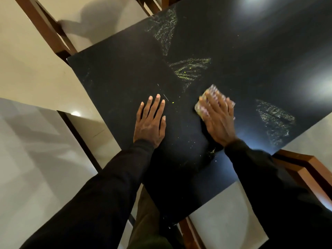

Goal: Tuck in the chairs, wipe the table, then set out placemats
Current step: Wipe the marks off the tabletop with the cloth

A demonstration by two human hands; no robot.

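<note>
the right hand (218,115) lies flat, fingers straight, pressing a pale yellow wiping cloth (214,89) onto the matte black square bench (116,72), a little in from the near edge. the left hand (150,123) rests open and flat beside it, bracing. to wipe well, i'd use even pressure and overlapping passes across the yellow-green streaks (190,69) further out, sweeping specks towards one edge.

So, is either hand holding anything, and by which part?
Nothing gripped: right hand presses flat on top of the yellow cloth; left hand lies on the table.
</note>
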